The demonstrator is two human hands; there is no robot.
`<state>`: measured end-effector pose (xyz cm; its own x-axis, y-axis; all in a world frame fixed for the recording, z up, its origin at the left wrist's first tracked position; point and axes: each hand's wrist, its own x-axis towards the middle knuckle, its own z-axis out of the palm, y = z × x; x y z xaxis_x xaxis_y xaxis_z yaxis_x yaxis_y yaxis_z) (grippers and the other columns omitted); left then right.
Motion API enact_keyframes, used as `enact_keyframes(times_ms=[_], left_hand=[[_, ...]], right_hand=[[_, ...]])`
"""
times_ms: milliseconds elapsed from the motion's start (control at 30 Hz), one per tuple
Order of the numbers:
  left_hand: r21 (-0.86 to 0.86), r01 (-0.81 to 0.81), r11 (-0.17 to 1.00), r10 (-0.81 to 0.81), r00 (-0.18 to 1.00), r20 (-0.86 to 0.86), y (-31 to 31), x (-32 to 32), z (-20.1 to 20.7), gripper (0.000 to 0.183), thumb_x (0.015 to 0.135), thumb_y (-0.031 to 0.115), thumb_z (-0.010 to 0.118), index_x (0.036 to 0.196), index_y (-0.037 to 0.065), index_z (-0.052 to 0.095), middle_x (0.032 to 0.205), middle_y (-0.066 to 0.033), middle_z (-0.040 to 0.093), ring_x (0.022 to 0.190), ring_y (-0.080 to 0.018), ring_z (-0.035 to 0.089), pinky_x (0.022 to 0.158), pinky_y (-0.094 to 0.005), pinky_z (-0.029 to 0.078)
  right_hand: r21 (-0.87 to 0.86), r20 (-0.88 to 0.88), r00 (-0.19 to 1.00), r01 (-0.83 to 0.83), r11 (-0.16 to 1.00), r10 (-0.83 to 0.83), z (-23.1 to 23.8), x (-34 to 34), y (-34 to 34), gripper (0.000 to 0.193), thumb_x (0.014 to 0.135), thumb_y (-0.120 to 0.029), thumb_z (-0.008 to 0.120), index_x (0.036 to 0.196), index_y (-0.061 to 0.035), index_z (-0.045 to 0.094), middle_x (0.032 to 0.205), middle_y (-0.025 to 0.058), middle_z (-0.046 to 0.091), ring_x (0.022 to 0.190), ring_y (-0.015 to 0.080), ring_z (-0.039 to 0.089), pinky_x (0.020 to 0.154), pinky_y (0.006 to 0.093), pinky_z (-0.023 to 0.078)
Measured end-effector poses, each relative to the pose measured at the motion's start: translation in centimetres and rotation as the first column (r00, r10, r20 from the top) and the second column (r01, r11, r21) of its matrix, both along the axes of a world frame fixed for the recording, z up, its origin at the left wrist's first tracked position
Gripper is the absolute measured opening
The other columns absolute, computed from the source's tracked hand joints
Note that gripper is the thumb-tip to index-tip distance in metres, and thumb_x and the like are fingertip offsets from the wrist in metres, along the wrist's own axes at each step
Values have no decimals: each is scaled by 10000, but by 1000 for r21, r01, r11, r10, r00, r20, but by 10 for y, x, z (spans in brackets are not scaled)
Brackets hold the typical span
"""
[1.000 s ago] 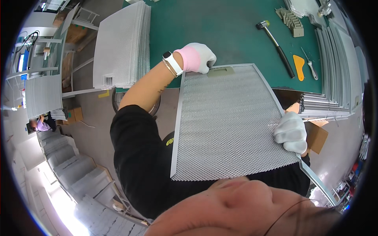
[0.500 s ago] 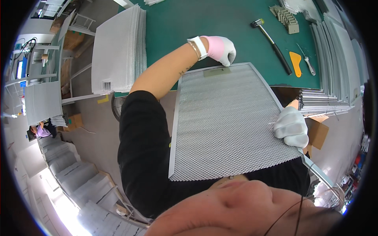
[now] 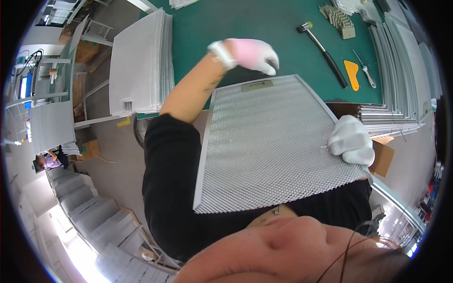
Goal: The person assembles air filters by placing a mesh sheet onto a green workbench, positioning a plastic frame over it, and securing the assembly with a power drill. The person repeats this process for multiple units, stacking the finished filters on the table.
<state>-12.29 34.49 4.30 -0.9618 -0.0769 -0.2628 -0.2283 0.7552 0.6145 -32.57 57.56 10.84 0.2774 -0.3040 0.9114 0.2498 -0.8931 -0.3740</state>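
A silvery mesh filter panel [image 3: 273,146] lies slanted in front of me, with a metal frame strip along its left, far and right edges. Its near edge shows bare mesh. Gripped at the right edge, the panel is in my right hand [image 3: 351,141], in a white glove with the fingers folded over the mesh. My left hand [image 3: 257,57], in a pink and white glove, hovers just beyond the far edge. Its fingers are curved, a gap shows between thumb and fingers, and nothing is visible in it. Near it, a small greenish plate [image 3: 257,85] sits on the far frame strip.
On the green table [image 3: 226,28] lie a mallet [image 3: 329,56], a yellow scraper [image 3: 351,74], a screwdriver [image 3: 368,75] and a row of small beige plates [image 3: 340,22]. Mesh sheets [image 3: 139,61] are stacked left, frame strips [image 3: 394,70] right. A cardboard box [image 3: 383,158] stands below.
My left hand has come off the far edge of the panel, and its fingers have parted slightly. The panel's near left corner has swung a little left and up, with my right hand still gripping it.
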Motion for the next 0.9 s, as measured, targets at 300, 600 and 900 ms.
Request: enact_keyframes(times_ms=[300,600,900], left_hand=[[292,-362,885,323,28,-946,120,107,111,408,951,395,695,830,39,534,730,-94,544,540,-198,516,475,-347,415],[216,-434,874,263,49,-964,129,109,99,260,965,230,667,885,32,519,609,-65,516,543,-184,539,498,-324,437],[-64,-129,990,-33,226,-973,182,114,91,227,629,145,613,529,105,414,586,-25,543,481,-123,570,386,-217,348]], right_hand=[[362,17,840,501,786,-543,40,0,-66,426,995,-389,637,839,3,582,750,134,600,679,212,583,578,296,426],[307,82,931,316,898,-356,26,-9,-75,390,956,-296,674,731,-16,523,664,125,583,586,239,555,522,339,420],[4,-303,926,-235,972,225,26,-21,-33,397,733,-250,572,529,-200,236,515,18,454,367,107,381,404,314,252]])
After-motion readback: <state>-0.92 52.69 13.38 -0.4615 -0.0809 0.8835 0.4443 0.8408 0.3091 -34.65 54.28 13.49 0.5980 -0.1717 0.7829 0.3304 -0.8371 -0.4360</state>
